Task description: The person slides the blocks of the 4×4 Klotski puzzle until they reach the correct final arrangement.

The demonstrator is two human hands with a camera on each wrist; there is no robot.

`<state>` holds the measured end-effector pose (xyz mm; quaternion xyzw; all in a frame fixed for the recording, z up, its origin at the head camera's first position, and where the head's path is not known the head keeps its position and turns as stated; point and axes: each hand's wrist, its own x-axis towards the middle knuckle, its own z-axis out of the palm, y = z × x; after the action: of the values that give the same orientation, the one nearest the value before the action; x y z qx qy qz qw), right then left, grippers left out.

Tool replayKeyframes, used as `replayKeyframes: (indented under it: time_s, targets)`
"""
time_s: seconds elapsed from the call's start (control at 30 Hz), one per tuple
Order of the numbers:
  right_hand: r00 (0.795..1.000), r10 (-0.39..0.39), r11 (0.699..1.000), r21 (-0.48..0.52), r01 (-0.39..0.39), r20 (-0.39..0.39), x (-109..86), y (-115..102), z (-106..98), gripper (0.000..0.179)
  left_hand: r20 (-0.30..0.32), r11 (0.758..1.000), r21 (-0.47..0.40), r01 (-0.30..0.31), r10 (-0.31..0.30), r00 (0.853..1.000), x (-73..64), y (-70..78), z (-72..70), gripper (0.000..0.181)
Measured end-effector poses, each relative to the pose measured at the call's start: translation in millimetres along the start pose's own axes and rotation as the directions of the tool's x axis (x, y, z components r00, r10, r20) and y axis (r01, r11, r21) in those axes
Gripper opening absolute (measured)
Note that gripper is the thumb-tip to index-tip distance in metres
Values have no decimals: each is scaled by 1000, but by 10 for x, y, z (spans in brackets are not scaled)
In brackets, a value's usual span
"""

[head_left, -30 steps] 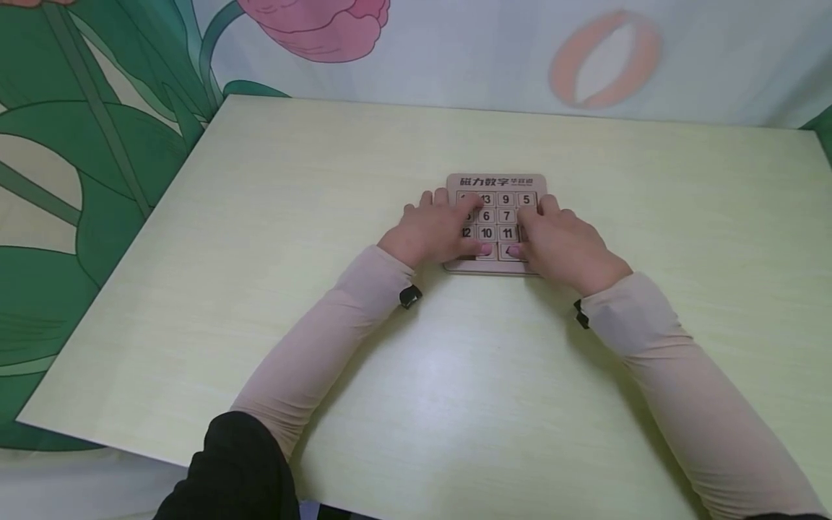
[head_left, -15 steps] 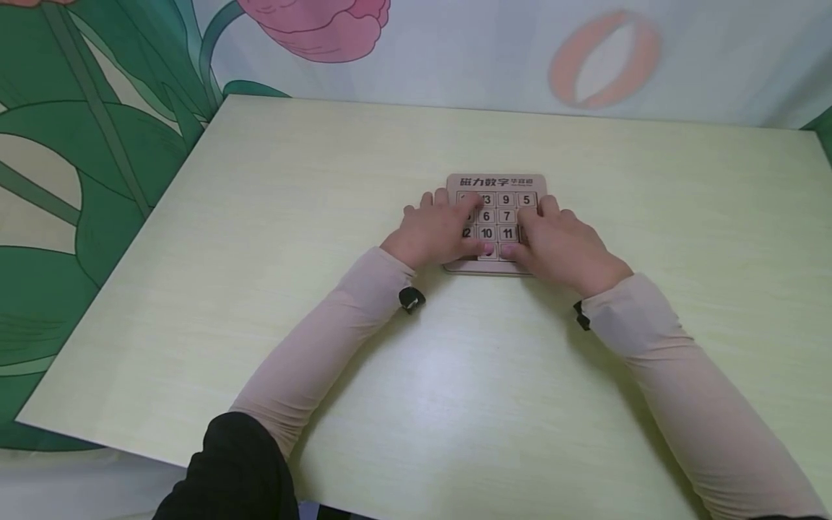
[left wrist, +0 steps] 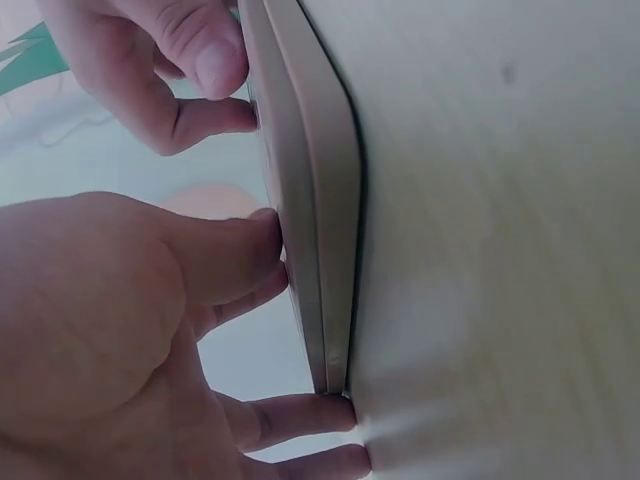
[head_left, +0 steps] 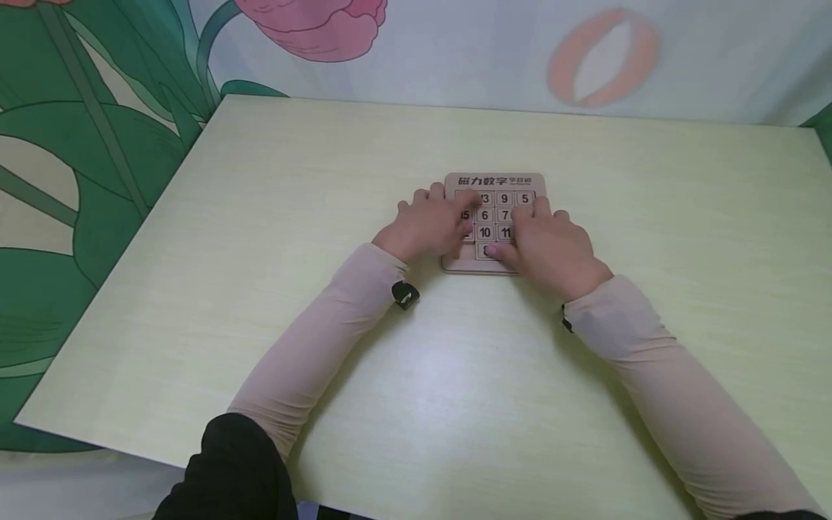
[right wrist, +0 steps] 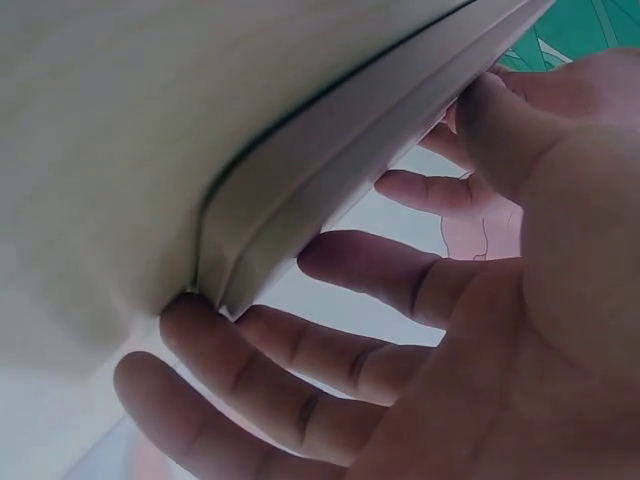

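A number slide puzzle [head_left: 477, 266] with a pale pink-brown frame lies flat on the table, Chinese lettering along its far edge. My left hand [head_left: 425, 224] is at its left side. The left thumb is over the left column, the index finger over the top row, and other fingers touch the side of the frame [left wrist: 315, 200]. From the right, my right hand [head_left: 554, 245] covers part of the right columns, its thumb on a bottom-row tile [head_left: 482, 251]. Right fingertips meet the frame's corner [right wrist: 235, 250] in the right wrist view. Left of that tile, the bottom-left slot is bare.
The pale wooden table [head_left: 312, 217] spreads around the puzzle on all sides. Behind it hangs a light backdrop [head_left: 468, 54] with painted flowers and big green leaves. A small black device [head_left: 406, 295] sits at the left wrist.
My right hand and its thumb have shifted left along the bottom row. My left thumb has lifted from the bottom row toward the row above. The puzzle frame stays in place.
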<state>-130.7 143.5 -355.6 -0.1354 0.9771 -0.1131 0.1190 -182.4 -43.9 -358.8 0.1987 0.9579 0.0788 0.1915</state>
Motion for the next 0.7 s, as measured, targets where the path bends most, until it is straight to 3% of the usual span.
replayKeyframes:
  time_s: [0.33, 0.7]
  targets:
    - [1000, 7, 1000, 0, -7, 13, -2, -18, 4, 52, 11, 1000, -11, -7, 7, 1000, -13, 6, -17, 50]
    - [1000, 7, 1000, -27, -7, 7, 7, -32, 25, 57, 74, 999, -18, -41, 42, 996, 1, -45, -39, 58]
